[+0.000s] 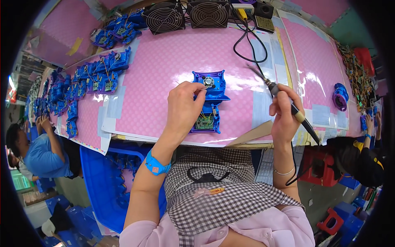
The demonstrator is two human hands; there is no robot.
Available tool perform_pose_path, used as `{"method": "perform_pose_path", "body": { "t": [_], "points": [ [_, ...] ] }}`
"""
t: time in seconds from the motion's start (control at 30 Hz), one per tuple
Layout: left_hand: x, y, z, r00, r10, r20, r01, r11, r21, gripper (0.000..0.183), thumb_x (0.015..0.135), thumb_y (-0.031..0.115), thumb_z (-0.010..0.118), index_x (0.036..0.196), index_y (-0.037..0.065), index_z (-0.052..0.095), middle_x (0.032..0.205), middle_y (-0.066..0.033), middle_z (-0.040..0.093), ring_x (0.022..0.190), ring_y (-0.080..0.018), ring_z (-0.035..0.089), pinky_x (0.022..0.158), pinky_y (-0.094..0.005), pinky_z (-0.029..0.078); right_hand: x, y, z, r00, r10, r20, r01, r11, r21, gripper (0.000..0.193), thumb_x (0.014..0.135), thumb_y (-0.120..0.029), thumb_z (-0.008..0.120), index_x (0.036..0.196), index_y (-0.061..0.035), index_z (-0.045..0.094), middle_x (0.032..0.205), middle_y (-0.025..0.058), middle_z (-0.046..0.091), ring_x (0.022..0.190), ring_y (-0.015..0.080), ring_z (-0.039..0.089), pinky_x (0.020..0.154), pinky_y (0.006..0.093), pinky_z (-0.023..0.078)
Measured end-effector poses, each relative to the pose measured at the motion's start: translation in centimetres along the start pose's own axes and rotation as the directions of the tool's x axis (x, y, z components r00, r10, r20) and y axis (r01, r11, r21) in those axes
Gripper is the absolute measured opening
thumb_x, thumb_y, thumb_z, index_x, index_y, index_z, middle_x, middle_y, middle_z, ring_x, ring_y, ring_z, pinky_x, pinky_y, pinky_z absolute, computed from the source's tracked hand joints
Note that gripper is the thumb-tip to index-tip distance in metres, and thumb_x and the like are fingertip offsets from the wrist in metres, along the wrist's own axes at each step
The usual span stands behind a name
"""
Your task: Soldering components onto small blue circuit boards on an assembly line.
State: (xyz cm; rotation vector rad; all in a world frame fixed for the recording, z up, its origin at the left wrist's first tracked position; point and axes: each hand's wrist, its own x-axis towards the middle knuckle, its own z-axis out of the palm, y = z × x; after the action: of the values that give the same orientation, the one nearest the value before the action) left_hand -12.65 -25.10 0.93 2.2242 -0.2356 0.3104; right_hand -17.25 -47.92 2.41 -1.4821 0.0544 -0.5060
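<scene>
An opened blue plastic casing [225, 97] with purplish edges lies on the glossy pink worktop [154, 107], its near half baring a green circuit board [204, 122], its far half a round silvery speaker [208, 82]. The left hand [185, 105] has its fingers narrowed beside the speaker, seemingly on a thin wire [178, 82], too fine to be certain. The right hand's [285, 111] fingers hold a soldering iron [271, 85], its tip apart from the casing. A large blue tub [92, 164] stands below the near edge; two black fans [164, 17] line the far edge.
</scene>
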Motion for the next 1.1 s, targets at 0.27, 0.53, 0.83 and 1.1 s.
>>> {"method": "perform_pose_path", "body": {
  "t": [0.27, 0.53, 0.83, 1.1],
  "points": [
    [-0.2, 0.5, 0.0, 0.998, 0.056, -0.017, -0.056, 0.998, -0.001, 0.011, 0.079, 0.008, 0.066, 0.086, -0.001, 0.068, 0.081, -0.0147, 0.065, 0.071, -0.0279, 0.064, 0.064, -0.0371, 0.05, 1.2, -1.1, -2.4, 0.957, -0.046, -0.286, 0.094, 0.984, 0.154, 0.022, 0.096, -0.018, 0.055, 0.108, 0.0001, 0.061, 0.07, 0.0005, 0.049, 0.048, 0.0047, 0.034, 0.044, 0.0189, 0.027],
    [-1.5, 4.4, -1.2, 0.929, -0.138, 0.344, 0.002, 0.93, 0.368, 0.039, 0.082, 0.037, 0.067, 0.08, -0.002, 0.066, 0.081, -0.0204, 0.066, 0.073, -0.0345, 0.066, 0.063, -0.045, 0.052, 3.2, -1.7, -1.7, 0.968, -0.107, -0.226, 0.187, 0.91, 0.369, 0.023, 0.099, -0.021, 0.05, 0.111, -0.0016, 0.056, 0.066, -0.0018, 0.042, 0.048, 0.0034, 0.029, 0.041, 0.0187, 0.024],
    [-5.3, -2.5, -11.6, 0.989, -0.142, 0.037, 0.092, 0.792, 0.604, 0.011, 0.08, 0.013, 0.057, 0.083, 0.005, 0.064, 0.08, -0.0175, 0.066, 0.081, -0.0362, 0.065, 0.071, -0.0469, 0.052, 3.8, -1.6, -3.2, 0.97, -0.095, -0.223, 0.168, 0.928, 0.334, 0.027, 0.101, -0.019, 0.047, 0.117, 0.0015, 0.053, 0.07, 0.0006, 0.044, 0.051, 0.0048, 0.031, 0.046, 0.0189, 0.026],
    [-7.1, -18.7, -28.9, 0.884, -0.165, -0.438, 0.462, 0.455, 0.761, 0.022, 0.081, 0.012, 0.057, 0.097, 0.005, 0.07, 0.089, -0.0227, 0.066, 0.085, -0.0384, 0.064, 0.074, -0.0482, 0.049, 3.8, -0.9, -5.7, 0.958, -0.132, -0.253, 0.21, 0.927, 0.31, 0.025, 0.101, -0.019, 0.047, 0.113, 0.0019, 0.054, 0.071, -0.0005, 0.041, 0.052, 0.0045, 0.031, 0.05, 0.0198, 0.028]
  ]
}}
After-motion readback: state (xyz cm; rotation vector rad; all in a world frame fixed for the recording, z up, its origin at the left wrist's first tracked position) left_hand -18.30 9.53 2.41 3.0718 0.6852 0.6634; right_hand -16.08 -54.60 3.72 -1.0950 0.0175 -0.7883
